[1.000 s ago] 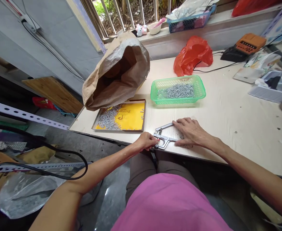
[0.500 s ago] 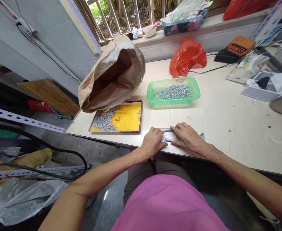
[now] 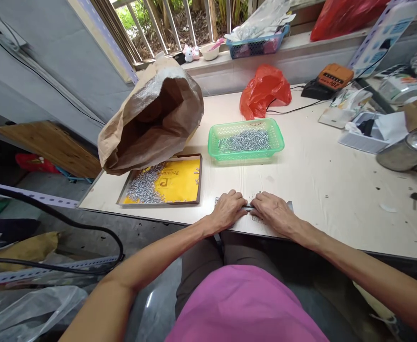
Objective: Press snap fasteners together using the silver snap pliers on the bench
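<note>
My left hand point(image 3: 228, 210) and my right hand point(image 3: 275, 213) are side by side at the table's front edge, thumbs toward me. Both are closed on a long grey metal piece point(image 3: 247, 207), a narrow bar lying crosswise, seen in the short gap between my fingertips. Most of it is hidden under my hands, so its exact kind cannot be told. Left of my hands lies a shallow tray point(image 3: 200, 183) with a yellow bottom and a heap of small silver metal pins or screws point(image 3: 144, 186). Beyond them, a green plastic basket point(image 3: 246, 154) holds many similar small parts.
An open brown paper bag point(image 3: 190, 102) leans over the tray's back. Behind the basket sit a red plastic bag point(image 3: 263, 92) and an orange-black battery charger point(image 3: 331, 80) with a cable. At right are a white box point(image 3: 361, 137) and a metal cup point(image 3: 402, 154).
The upper metal bar, apart from the lower metal part before, has come down close to it between my hands. My fingers have moved nearer to me. The view has shifted slightly right.
</note>
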Demonstrator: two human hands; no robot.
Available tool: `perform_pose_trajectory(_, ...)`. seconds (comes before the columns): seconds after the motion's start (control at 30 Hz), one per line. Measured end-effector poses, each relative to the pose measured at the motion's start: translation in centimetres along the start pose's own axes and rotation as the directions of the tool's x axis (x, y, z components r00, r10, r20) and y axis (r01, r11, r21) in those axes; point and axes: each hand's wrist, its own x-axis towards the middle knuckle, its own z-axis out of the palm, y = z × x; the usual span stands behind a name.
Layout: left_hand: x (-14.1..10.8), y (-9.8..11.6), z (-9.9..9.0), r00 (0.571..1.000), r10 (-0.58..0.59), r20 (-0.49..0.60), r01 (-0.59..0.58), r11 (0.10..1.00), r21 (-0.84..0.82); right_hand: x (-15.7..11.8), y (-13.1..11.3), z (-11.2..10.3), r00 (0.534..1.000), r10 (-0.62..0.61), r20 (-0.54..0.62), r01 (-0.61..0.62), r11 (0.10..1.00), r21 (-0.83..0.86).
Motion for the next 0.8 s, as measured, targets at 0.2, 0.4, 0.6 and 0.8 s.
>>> perform_pose_trajectory(0.2, -0.3, 1.0, 0.7, 0.994, -0.083, -0.065, 0.084, 0.996, 0.007, 0.1, 1.6, 0.0, 1.000, -0.008, -0.030, 0.010, 0.998, 0.065)
perform_pose_trajectory(0.4, -3.5, 4.6, 3.8, 0.956, -0.008, -0.294, 0.010, 1.000, 0.003, 2.0, 5.1, 0.2, 0.995, -0.094, 0.033, 0.089, 0.988, 0.125)
perform_pose_trajectory(0.6, -4.3, 6.8, 5.1, 0.949, -0.022, -0.315, -0.008, 0.995, -0.095, 4.6, 4.6, -0.3, 1.000, 0.008, -0.018, -0.008, 1.000, -0.011)
perform_pose_trajectory(0.8, -3.8, 6.3, 6.4, 0.946, -0.002, -0.324, -0.048, 0.988, -0.146, 6.5, -2.9, -2.0, 0.943, -0.331, 0.040, 0.327, 0.942, 0.077)
